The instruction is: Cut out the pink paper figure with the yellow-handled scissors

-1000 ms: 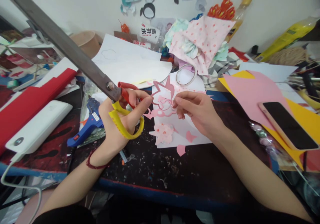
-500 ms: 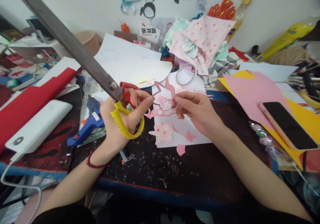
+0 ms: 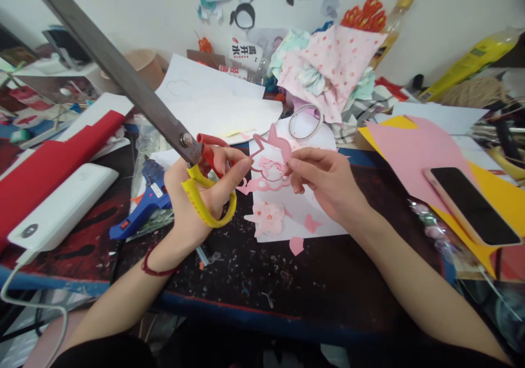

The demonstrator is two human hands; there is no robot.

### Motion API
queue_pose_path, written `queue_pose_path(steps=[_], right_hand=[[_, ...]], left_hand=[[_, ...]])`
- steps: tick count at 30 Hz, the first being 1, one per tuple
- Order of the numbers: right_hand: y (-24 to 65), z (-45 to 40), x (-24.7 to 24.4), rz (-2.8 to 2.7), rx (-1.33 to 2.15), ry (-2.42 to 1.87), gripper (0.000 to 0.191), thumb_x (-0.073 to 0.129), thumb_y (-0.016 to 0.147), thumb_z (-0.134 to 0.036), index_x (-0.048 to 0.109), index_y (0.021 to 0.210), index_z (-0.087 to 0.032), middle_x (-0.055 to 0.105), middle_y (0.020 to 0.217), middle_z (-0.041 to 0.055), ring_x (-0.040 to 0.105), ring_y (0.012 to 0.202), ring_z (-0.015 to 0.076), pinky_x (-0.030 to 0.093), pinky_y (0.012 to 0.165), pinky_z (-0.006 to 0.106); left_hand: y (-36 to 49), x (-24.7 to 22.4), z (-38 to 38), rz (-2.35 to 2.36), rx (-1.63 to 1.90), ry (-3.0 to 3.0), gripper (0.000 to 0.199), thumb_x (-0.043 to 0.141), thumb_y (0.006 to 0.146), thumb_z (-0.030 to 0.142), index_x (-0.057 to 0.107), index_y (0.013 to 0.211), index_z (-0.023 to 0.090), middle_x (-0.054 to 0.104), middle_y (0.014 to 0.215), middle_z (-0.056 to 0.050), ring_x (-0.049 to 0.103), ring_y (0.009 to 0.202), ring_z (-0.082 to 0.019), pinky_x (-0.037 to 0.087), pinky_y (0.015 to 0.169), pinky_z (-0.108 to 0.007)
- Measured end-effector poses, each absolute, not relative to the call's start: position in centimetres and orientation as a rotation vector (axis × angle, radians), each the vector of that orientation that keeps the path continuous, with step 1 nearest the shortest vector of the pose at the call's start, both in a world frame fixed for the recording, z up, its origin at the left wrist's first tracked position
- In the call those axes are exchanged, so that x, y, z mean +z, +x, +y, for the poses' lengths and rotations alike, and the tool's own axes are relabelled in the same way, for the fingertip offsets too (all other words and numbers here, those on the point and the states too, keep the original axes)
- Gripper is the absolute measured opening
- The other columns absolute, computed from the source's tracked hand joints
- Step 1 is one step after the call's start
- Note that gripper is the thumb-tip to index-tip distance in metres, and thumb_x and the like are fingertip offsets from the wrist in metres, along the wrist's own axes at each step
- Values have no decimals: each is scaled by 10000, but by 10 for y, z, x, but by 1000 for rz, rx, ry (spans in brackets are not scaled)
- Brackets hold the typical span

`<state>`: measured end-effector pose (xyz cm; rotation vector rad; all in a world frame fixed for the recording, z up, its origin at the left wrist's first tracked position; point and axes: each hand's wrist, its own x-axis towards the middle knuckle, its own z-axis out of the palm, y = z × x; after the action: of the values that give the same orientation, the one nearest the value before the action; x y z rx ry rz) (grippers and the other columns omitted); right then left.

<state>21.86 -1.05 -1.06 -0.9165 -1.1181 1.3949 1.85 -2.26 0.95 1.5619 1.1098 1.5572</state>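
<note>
Scissors (image 3: 184, 138) with red and yellow handles hang on my left hand (image 3: 200, 193), blades pointing up and left. The thumb and a finger of that hand also pinch one edge of a thin pink paper outline (image 3: 280, 142) with pointed tips. My right hand (image 3: 330, 185) pinches the outline's right side between thumb and fingers. Beneath it, on a white sheet (image 3: 299, 223), lie pink scraps (image 3: 314, 223) and a pale pink cut-out (image 3: 267, 218) with red spots. A pink piece (image 3: 296, 246) rests at the sheet's front edge.
A blue glue gun (image 3: 143, 204) and a white power bank (image 3: 63, 206) are at the left. A tape ring (image 3: 305, 122) lies behind the hands. On the right, a phone (image 3: 473, 206) rests on pink and yellow paper (image 3: 430, 144).
The right part of the pink outline has shifted slightly right and turned, showing more of its surface. My right hand has moved a little with it; my left hand is nearly still.
</note>
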Motion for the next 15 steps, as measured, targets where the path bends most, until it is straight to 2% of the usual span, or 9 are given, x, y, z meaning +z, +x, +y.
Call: queue_pose_path(steps=[15], right_hand=[[218, -11, -9, -1108, 1399, -925, 79, 789, 785, -249, 747, 794, -182, 712, 683, 2, 565, 467, 69, 473, 462, 224]], left_hand=[[18, 11, -23, 1138, 1550, 1562, 356, 772, 780, 178, 438, 663, 216, 683, 771, 14, 656, 699, -137, 547, 711, -320]])
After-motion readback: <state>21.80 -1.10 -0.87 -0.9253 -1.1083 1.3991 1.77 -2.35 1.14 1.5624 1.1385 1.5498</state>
